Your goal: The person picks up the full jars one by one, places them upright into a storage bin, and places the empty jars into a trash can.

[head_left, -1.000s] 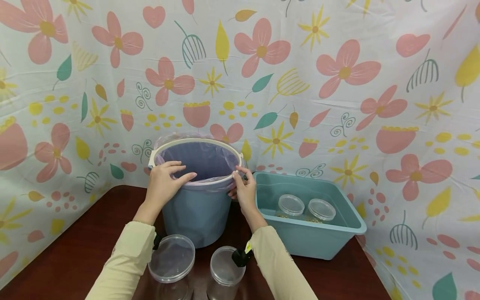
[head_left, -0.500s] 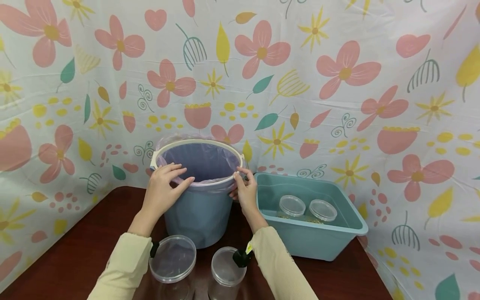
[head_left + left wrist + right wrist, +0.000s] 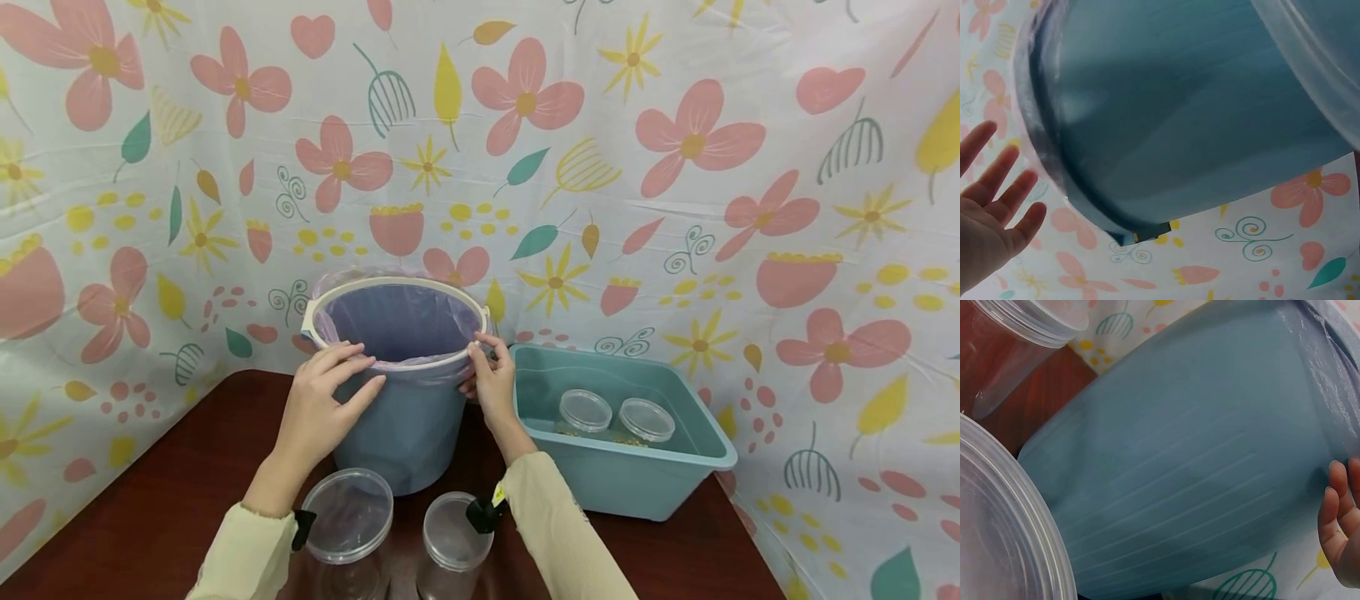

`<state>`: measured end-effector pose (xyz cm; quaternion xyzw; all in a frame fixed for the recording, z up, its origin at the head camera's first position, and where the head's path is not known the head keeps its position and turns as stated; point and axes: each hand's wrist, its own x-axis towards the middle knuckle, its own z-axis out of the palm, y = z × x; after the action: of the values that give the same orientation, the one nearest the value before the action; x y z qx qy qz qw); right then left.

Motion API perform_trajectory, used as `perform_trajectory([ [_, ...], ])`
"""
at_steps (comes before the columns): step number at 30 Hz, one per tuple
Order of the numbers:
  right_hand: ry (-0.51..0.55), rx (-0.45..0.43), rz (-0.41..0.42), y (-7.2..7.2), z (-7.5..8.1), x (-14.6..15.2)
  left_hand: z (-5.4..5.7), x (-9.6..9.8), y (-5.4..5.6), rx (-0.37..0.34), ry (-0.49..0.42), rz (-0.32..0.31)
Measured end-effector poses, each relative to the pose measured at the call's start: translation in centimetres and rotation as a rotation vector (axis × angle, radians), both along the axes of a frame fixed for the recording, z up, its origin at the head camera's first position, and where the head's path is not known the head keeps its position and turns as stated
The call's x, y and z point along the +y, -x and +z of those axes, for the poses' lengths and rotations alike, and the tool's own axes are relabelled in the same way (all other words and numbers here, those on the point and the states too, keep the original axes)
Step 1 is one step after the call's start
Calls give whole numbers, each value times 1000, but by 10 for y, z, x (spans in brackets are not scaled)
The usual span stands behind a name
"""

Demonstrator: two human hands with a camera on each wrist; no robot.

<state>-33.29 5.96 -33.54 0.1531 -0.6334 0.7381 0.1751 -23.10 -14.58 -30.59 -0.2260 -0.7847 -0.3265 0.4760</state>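
Observation:
A blue-grey trash can (image 3: 401, 442) stands on the table, with a thin purple bag (image 3: 442, 372) lining it and folded over its outside. A cream ring (image 3: 375, 285) runs round the mouth over the bag. My left hand (image 3: 318, 412) is at the can's front left rim, its fingers extended. In the left wrist view, this hand (image 3: 991, 219) has spread fingers beside the lined rim. At the right of the rim my right hand (image 3: 493, 387) pinches the edge, thumb on top and other fingers below. The right wrist view shows its curled fingers (image 3: 1333, 494) by the bag.
Two clear lidded jars, a larger one (image 3: 348, 517) and a smaller one (image 3: 456, 533), stand in front of the can beneath my forearms. A teal basin (image 3: 600, 479) at the right holds two lidded containers (image 3: 585, 410). A floral curtain (image 3: 480, 200) hangs behind the table (image 3: 172, 500).
My left hand has drawn back and down from over the can's mouth to its front left edge. The right hand stays at the right rim.

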Motion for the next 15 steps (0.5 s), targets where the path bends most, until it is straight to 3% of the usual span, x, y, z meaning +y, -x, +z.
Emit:
perform_trajectory([
  [6, -2, 18, -1, 1, 0, 0, -2, 2, -9, 17, 23, -16],
  [15, 1, 1, -2, 1, 0, 0, -11, 2, -25, -53, 69, -7],
])
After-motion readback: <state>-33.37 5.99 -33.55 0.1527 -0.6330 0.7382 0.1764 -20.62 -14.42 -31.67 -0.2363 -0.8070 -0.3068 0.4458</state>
